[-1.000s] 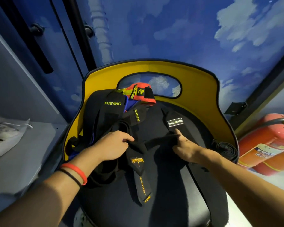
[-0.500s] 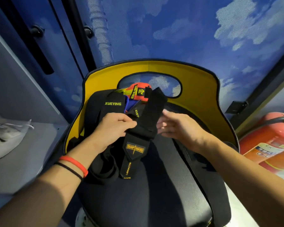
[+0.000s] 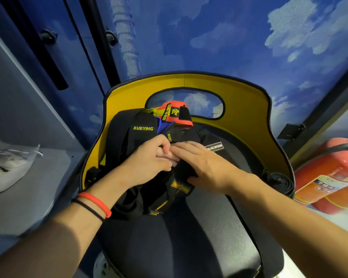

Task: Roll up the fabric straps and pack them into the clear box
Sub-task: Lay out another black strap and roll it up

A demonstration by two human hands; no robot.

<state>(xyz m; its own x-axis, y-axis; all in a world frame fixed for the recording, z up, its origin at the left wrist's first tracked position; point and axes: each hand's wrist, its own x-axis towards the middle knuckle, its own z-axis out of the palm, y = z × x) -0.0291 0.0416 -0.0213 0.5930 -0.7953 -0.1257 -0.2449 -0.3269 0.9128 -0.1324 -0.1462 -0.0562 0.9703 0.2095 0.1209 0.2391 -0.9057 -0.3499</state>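
both hands meet on a black fabric strap with a yellow patch on the yellow-backed chair seat: left hand pinching it, right hand curled over. one rolled black strap lies finished; a tangled pile remains. no clear box visible.

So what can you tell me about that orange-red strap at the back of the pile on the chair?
The orange-red strap looks like woven fabric, folded or loosely bunched rather than rolled. It carries a black label with yellow lettering, a yellow character on the orange cloth, and a black patch at its right end. It lies on top of the pile of black straps at the back of the seat, just below the cutout in the yellow chair back. Neither hand touches it.
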